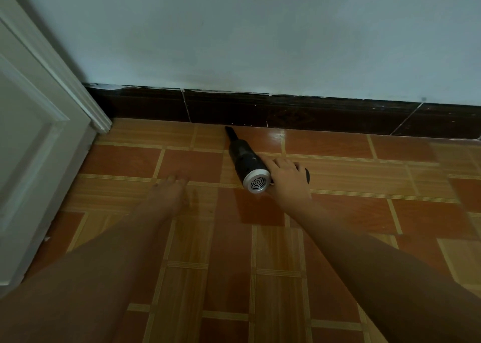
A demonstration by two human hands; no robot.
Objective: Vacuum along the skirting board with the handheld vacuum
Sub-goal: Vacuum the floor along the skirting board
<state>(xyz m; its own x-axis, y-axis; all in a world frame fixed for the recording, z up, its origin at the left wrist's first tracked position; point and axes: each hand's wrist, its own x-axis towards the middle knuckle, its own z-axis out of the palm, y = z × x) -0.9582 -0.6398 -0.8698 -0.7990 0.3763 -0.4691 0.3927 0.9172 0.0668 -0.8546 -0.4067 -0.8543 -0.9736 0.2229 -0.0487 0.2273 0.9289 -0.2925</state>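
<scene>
Tiled floor (364, 212) runs to a dark skirting (286, 111) under a pale wall (260, 30). Far left: white door (31, 134). Next, left hand (169, 194) palm down on the floor, grip spread, holding nothing. Right of it, vacuum (247, 160) near the floor's far edge, nozzle (231, 133) angled at the skirting base, tip just beside it. Then right hand (289, 178), grip curled round the vacuum's handle; silver vent end faces the camera.

No text, label, brand, number or sign can be read anywhere. Nothing legible is found on the handheld vacuum (244, 158), and none is made out on the skirting board (286, 113), the wall (260, 30), the door (26, 134) or the floor tiles (338, 212).
</scene>
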